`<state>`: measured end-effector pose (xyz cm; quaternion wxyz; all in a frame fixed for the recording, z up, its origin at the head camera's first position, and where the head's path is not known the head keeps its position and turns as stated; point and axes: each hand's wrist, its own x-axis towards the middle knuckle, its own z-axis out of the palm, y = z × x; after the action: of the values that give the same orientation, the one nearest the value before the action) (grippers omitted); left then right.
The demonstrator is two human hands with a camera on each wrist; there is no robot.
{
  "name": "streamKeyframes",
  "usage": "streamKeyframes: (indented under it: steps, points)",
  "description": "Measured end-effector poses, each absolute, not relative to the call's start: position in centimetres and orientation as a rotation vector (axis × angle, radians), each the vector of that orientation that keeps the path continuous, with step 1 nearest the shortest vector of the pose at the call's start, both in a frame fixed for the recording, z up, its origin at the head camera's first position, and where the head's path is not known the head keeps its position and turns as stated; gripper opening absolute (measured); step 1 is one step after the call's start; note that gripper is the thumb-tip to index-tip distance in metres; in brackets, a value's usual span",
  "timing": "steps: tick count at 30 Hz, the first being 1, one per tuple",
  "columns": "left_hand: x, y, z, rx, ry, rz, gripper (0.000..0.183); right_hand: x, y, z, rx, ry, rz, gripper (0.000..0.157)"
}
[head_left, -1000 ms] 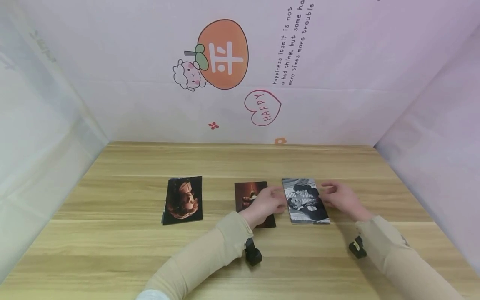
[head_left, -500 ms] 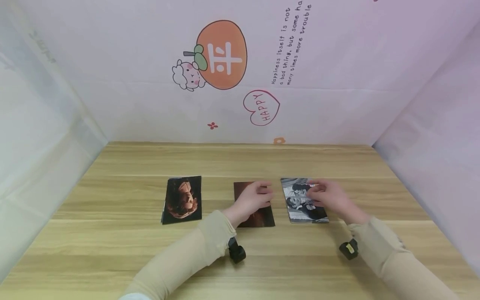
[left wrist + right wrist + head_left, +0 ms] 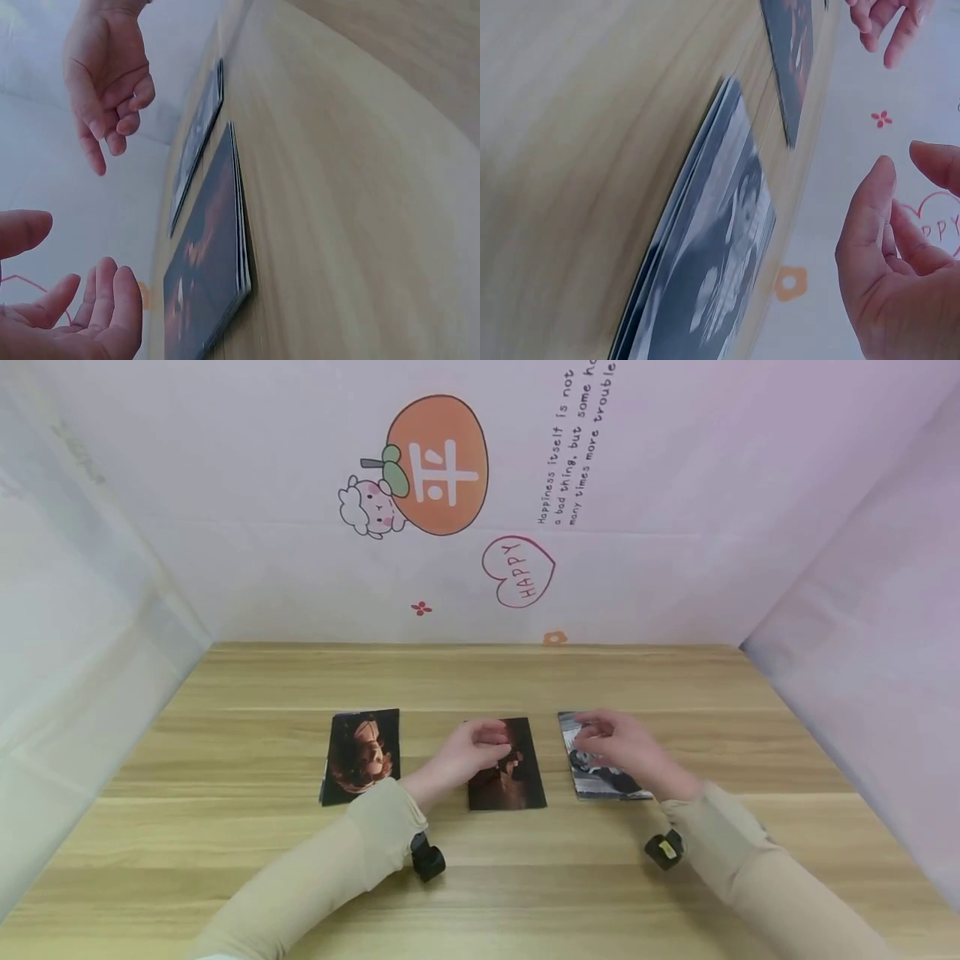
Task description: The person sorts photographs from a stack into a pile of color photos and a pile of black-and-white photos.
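Note:
Three small stacks of photo cards lie in a row on the wooden table. My left hand hovers over the left edge of the middle stack, whose top card is dark with reddish figures. Above the black-and-white stack on the right hangs my right hand. In both wrist views the fingers are loosely bent, nothing lies between them, and a gap separates them from the cards. The left stack, topped by a dark portrait, lies left of my left hand. Parts of the middle and right pictures are hidden by the hands.
The wooden table meets a white printed cloth wall at the back, with more cloth at both sides. A small black wrist camera sits under the left cuff, and another black camera under the right.
Both hands have moved left. The left hand went from the middle stack's right side to its left edge; the right hand came from beside the black-and-white stack to above it. The stacks stayed put.

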<state>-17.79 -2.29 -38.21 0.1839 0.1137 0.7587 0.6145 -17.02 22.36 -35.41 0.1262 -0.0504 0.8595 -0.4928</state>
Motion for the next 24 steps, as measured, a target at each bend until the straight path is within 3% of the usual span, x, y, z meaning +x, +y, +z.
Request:
streamKeyframes:
  steps: [24]
  points:
    - [-18.0, -7.0, -39.6, 0.197, 2.166, 1.754, 0.046, -17.5, 18.8, -36.6, -0.157, 2.33, -1.466, 0.052]
